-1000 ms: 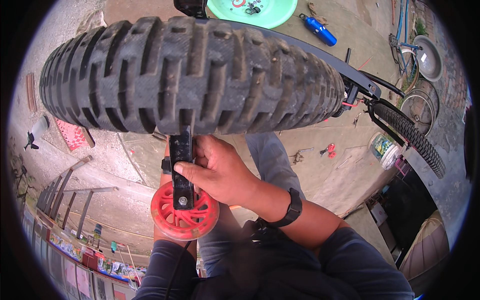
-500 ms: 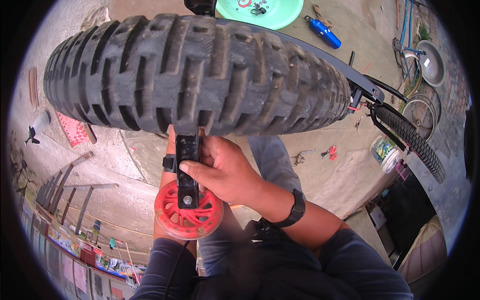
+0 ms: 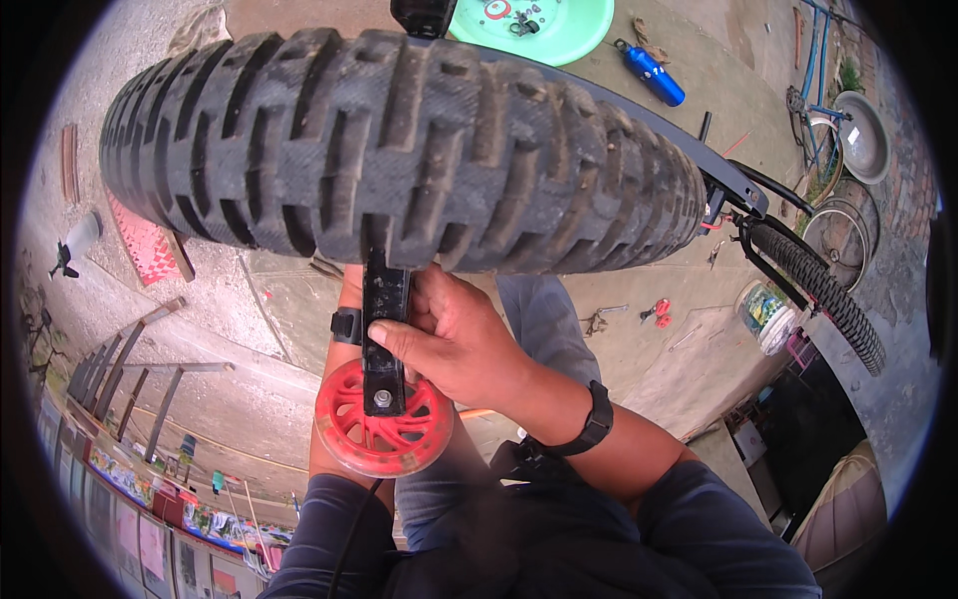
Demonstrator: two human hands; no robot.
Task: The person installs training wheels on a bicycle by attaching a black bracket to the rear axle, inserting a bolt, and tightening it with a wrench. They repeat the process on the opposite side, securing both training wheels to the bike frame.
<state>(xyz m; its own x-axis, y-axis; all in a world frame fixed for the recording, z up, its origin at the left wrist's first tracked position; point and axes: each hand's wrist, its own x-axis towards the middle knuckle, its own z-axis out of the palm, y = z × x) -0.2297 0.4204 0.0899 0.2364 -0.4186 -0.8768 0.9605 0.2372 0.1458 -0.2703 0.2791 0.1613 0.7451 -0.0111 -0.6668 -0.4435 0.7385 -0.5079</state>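
A thick, knobbly black tyre (image 3: pixel 399 150) fills the upper middle of the head view. Below its tread juts a black metal bracket (image 3: pixel 385 309), with a bolt at its lower end. On that bolt sits a small wheel (image 3: pixel 384 449) of red spokes and a clear reddish rim. My right hand (image 3: pixel 454 334) grips the bracket from the right, thumb pressed on its face and fingers curled behind. My left forearm rises behind the red wheel, a dark band (image 3: pixel 346 324) on its wrist; the tyre hides the left hand's fingers.
A dark frame bar (image 3: pixel 639 115) runs behind the tyre towards a second tyred wheel (image 3: pixel 828 285) on the right. Beyond lie a green basin (image 3: pixel 569 25) with small parts and a blue bottle (image 3: pixel 654 75). Red-handled scissors (image 3: pixel 657 312) and a tub (image 3: pixel 766 307) stand or lie rightward.
The bracket, red wheel and right hand have shifted slightly right in view. The big tyre appears slightly farther right too. My right hand keeps its grip on the bracket.
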